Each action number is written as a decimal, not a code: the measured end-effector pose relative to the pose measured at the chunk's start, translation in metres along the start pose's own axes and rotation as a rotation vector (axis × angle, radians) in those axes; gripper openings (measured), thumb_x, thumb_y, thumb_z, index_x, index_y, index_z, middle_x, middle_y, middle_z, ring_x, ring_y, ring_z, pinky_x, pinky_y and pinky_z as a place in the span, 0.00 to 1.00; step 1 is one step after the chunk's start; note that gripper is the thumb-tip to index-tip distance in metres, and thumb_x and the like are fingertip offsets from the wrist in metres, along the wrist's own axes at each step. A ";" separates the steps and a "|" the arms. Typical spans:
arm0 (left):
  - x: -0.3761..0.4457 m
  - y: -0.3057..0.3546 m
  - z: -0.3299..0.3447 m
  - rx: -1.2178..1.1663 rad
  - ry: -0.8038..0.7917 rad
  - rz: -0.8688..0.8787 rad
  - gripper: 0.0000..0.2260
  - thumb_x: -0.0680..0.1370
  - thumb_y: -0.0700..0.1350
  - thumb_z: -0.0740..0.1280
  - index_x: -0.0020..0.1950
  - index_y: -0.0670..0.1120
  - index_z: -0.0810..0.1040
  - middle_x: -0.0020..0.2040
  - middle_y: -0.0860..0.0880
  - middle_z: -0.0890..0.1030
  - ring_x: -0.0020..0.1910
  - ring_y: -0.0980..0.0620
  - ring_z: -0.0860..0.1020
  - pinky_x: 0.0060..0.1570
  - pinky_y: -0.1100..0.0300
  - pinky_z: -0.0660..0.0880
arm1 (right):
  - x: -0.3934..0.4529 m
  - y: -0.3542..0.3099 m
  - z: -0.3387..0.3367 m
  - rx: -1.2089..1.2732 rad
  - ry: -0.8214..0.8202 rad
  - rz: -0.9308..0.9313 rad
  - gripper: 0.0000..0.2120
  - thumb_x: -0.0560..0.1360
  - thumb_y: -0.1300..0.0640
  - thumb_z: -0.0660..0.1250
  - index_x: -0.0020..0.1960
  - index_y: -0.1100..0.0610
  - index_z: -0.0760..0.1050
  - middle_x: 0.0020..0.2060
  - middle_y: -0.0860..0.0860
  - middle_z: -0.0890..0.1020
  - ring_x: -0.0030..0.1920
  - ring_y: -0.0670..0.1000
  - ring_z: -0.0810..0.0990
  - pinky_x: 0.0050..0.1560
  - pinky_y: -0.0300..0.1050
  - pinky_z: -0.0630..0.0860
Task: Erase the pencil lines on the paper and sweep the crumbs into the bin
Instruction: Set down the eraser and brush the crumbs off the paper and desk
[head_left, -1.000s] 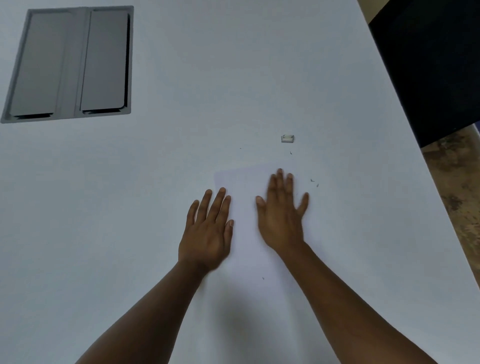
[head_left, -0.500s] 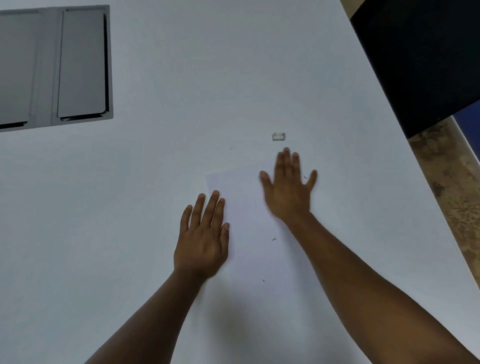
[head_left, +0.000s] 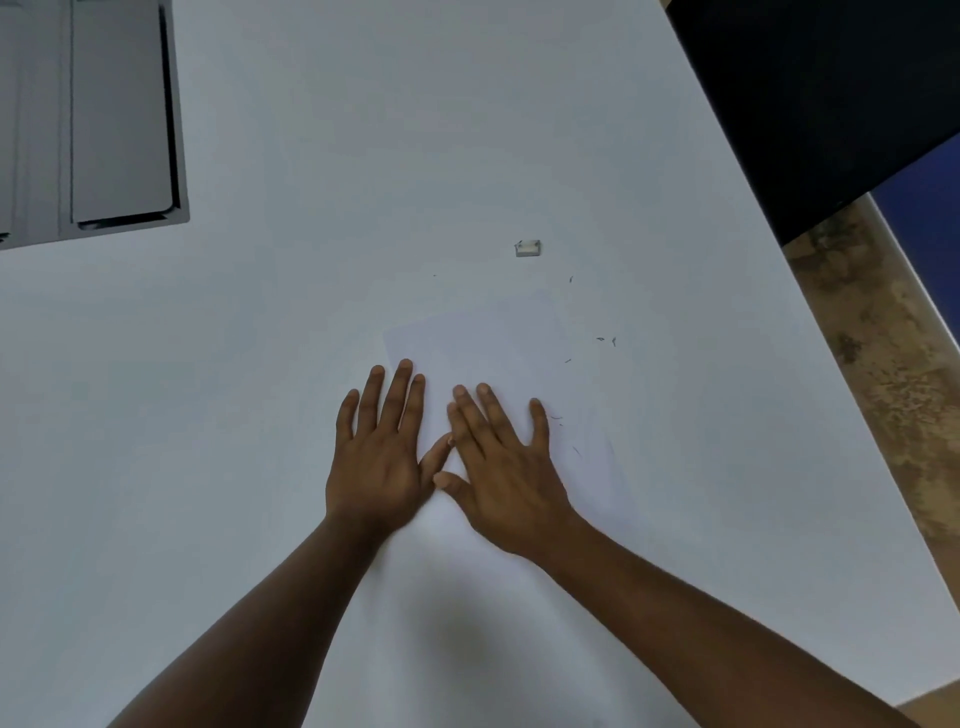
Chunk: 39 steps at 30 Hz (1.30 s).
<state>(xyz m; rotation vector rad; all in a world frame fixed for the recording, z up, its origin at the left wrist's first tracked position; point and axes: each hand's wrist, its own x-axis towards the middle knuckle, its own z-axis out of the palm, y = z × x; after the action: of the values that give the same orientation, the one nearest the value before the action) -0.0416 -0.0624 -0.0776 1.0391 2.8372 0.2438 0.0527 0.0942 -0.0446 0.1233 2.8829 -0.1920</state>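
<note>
A white sheet of paper (head_left: 483, 343) lies on the white table, hard to tell from it. My left hand (head_left: 382, 447) rests flat on the sheet's left edge, fingers straight. My right hand (head_left: 501, 462) lies flat on the paper beside it, fingers spread and angled to the upper left, its thumb near my left thumb. Dark eraser crumbs (head_left: 605, 340) are scattered on the table and paper to the right of my right hand. A small white eraser (head_left: 528, 248) sits on the table beyond the paper. No bin can be told apart in view.
A grey recessed panel with two flaps (head_left: 119, 119) is set into the table at the upper left. The table's right edge (head_left: 810, 322) runs diagonally, with a black object (head_left: 831, 93) and mottled brown floor (head_left: 883, 364) beyond it.
My right hand went forward toward the eraser, then swept back toward me and leftward across the paper, ending beside my left hand. More crumbs now show to the right. My left hand stayed put.
</note>
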 end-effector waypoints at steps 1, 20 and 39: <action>0.001 0.000 0.000 0.008 0.002 -0.002 0.34 0.84 0.65 0.47 0.84 0.45 0.57 0.85 0.47 0.53 0.84 0.43 0.49 0.80 0.42 0.51 | 0.002 0.007 0.001 -0.019 -0.015 0.011 0.37 0.80 0.34 0.36 0.80 0.55 0.50 0.80 0.50 0.47 0.79 0.51 0.42 0.73 0.71 0.45; 0.004 0.000 -0.004 -0.005 -0.007 -0.041 0.33 0.84 0.64 0.50 0.84 0.45 0.57 0.85 0.47 0.55 0.84 0.42 0.50 0.80 0.42 0.51 | -0.050 0.006 -0.002 0.107 0.027 0.027 0.38 0.80 0.33 0.39 0.80 0.57 0.50 0.80 0.52 0.48 0.80 0.52 0.44 0.72 0.71 0.47; 0.000 0.004 -0.006 -0.002 -0.063 -0.040 0.33 0.85 0.64 0.46 0.85 0.46 0.54 0.85 0.49 0.49 0.84 0.44 0.45 0.81 0.44 0.46 | -0.074 0.077 -0.005 0.102 0.087 0.334 0.39 0.79 0.34 0.37 0.80 0.59 0.52 0.80 0.54 0.50 0.79 0.54 0.48 0.71 0.72 0.50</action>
<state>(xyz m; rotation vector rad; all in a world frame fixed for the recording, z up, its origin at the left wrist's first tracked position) -0.0401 -0.0596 -0.0710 0.9701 2.7981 0.2067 0.1306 0.1663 -0.0305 0.6401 2.8816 -0.2752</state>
